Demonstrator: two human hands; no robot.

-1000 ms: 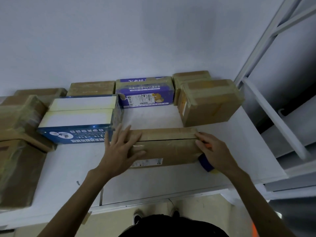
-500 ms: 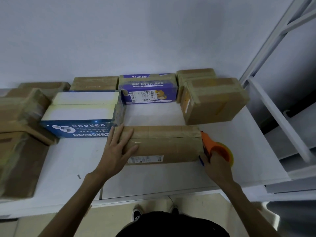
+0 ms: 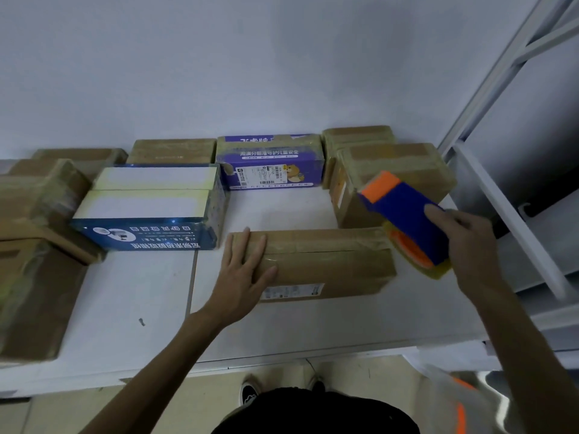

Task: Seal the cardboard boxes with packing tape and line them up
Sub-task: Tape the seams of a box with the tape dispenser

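A long brown cardboard box (image 3: pixel 326 261) lies on the white table (image 3: pixel 131 308) in front of me, with tape along its top. My left hand (image 3: pixel 242 274) presses flat on the box's left end, fingers straight. My right hand (image 3: pixel 466 245) grips a blue and orange tape dispenser (image 3: pixel 404 217), lifted just above the box's right end. A strip of tape runs from the dispenser down to the box's top right corner.
Taped boxes line the wall: brown ones (image 3: pixel 172 150), a purple printed box (image 3: pixel 272 164) and a brown box (image 3: pixel 391 180) at the right. A blue and white box (image 3: pixel 150 208) sits left of centre. More wrapped boxes (image 3: pixel 31 245) crowd the left. White shelf rails (image 3: pixel 507 195) rise at the right.
My right hand has lifted the tape dispenser from the box's right end face up and back above the top right corner. My left hand stays pressed on the left end.
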